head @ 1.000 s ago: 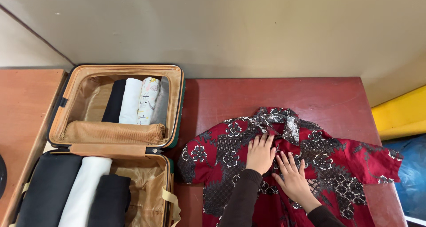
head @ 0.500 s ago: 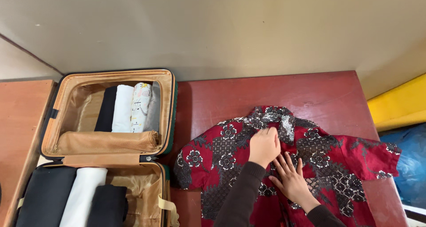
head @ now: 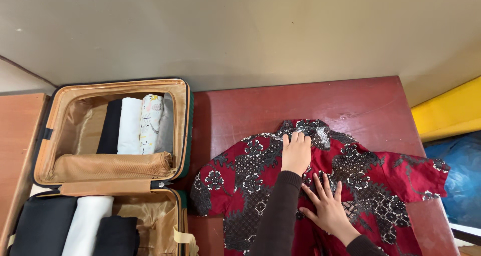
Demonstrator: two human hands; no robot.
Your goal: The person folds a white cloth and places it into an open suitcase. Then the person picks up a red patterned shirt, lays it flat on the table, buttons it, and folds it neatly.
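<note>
A red patterned short-sleeved shirt (head: 371, 181) lies spread flat on a dark red table (head: 280, 105), collar toward the wall. My left hand (head: 295, 153) rests flat on the shirt just below the collar, fingers together and pointing at the collar. Lower down, my right hand (head: 325, 206) presses flat on the shirt's front with fingers spread. Neither hand holds anything. Both arms wear dark sleeves.
An open suitcase (head: 188, 125) with tan lining lies left of the table. Its far half holds rolled black, white and patterned clothes (head: 131, 125); the near half holds black and white rolls (head: 85, 226). A yellow object (head: 451, 110) and blue sheet (head: 463, 181) sit at right.
My left hand has slid up the shirt front to the collar and flattened there. My right hand stayed pressed on the shirt. The view shifted slightly.
</note>
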